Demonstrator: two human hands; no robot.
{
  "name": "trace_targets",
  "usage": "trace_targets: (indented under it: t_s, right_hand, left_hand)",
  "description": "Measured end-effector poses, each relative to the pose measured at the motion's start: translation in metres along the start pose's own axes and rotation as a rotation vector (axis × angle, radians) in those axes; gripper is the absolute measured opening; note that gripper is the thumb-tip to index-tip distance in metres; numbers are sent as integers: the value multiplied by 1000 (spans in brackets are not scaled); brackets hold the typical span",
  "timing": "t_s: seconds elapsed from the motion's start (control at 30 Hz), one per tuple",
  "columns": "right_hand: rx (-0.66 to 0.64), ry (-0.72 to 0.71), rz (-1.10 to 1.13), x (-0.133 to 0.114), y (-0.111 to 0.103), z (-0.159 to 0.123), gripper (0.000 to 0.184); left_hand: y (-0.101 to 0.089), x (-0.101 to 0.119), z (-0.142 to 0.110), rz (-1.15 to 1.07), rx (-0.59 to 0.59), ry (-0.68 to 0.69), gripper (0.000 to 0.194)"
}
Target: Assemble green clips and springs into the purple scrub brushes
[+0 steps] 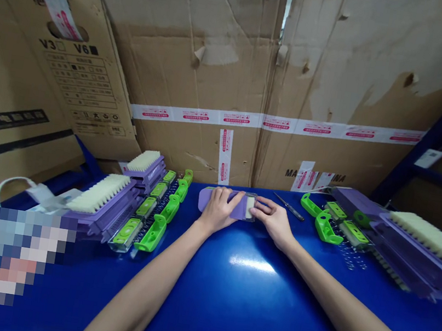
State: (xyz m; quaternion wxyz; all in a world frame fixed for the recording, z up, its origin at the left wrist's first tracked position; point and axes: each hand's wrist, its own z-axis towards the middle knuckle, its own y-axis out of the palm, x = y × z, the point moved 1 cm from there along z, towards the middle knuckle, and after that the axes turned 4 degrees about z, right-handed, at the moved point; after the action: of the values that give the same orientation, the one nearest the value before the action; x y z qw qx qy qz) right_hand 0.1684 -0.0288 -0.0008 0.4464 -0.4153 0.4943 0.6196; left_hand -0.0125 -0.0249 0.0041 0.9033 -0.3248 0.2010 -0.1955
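Note:
My left hand (220, 209) lies over a flat purple plastic part (204, 199) on the blue table, its fingers wrapped across the top. At that part's right end sits a cream-white block (249, 207) framed by clear plastic. My right hand (276, 223) pinches this right end between thumb and fingers. Whether the block is fixed to the purple part I cannot tell. A slim screwdriver (289, 206) rests just behind my right hand.
Purple parts with cream bristles (100, 192), green clips (153, 233) and springs are lined up at left. Similar purple bristle parts (430, 235) and green clips (328, 229) lie at right. Cardboard (200, 85) walls the back. White cables (15, 179) run along the left edge.

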Motion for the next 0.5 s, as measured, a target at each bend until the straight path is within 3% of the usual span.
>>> trace_targets:
  t_s: [0.13,0.27,0.5]
  right_hand:
    - [-41,-12,-31,-1,-2,4,62]
    - [-84,-15,-89,-1,-2,4,69]
    - [-110,-66,-128,3,4,2,63]
  left_hand:
    - [1,1,1,22,11,5,54]
    - [1,2,3,11,-50,-5,58]
    - [-2,5,6,1,-82,57,66]
